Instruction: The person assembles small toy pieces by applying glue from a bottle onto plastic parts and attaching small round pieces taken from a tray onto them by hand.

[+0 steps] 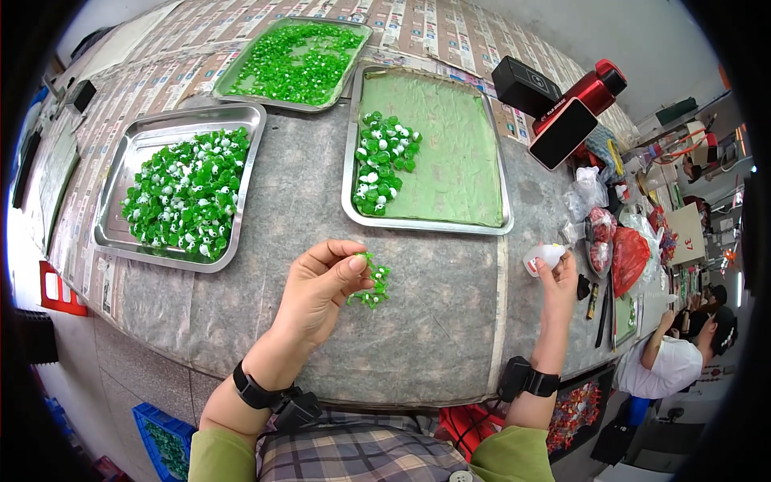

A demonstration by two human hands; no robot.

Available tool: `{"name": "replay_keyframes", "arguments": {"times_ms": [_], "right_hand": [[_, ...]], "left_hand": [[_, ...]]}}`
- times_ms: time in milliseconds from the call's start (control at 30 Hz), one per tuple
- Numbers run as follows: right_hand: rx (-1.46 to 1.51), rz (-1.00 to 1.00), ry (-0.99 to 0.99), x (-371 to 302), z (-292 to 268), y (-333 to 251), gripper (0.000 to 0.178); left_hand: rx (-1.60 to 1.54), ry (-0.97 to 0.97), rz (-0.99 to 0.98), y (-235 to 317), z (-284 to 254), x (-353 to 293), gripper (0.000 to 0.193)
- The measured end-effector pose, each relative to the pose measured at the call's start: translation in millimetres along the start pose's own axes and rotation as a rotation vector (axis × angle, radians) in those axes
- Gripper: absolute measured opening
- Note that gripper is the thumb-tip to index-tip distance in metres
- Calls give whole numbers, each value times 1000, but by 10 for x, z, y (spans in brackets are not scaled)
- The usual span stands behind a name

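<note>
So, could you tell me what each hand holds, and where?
Left hand pinches a green-and-white bead cluster at its top; right hand grips a small white squeeze bottle by its body.

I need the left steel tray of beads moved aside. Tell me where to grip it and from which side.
Grip the steel tray by its raised rim on the two long sides, one of the hands on each, coming from above. The rim flares outward and beads cover its middle.
</note>
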State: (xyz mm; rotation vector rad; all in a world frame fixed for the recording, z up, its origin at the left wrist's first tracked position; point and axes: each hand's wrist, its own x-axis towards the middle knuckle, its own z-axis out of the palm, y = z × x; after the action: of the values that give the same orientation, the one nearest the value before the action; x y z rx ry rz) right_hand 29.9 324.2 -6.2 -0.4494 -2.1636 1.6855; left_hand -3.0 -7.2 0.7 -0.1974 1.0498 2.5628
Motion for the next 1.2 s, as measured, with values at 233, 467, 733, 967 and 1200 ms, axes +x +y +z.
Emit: {"name": "replay_keyframes", "arguments": {"times_ms": [233, 467, 733, 967, 1200], "right_hand": [[-619, -563, 372, 14, 350, -650, 34], [-532, -425, -450, 620, 1582, -660, 17], [-980, -714, -342, 777, 2014, -335, 19], [139, -103, -596, 44, 1530, -894, 17], [596, 315, -670, -431, 1352, -629, 18]], "left_hand": [[-3, -4, -11, -12, -10, 7, 12], [-12, 13, -5, 18, 3, 21, 12], [0, 15, -29, 19, -3, 11, 9], [-6, 9, -45, 22, 21, -12, 10], [67, -49, -75, -53, 58, -17, 12]]}}
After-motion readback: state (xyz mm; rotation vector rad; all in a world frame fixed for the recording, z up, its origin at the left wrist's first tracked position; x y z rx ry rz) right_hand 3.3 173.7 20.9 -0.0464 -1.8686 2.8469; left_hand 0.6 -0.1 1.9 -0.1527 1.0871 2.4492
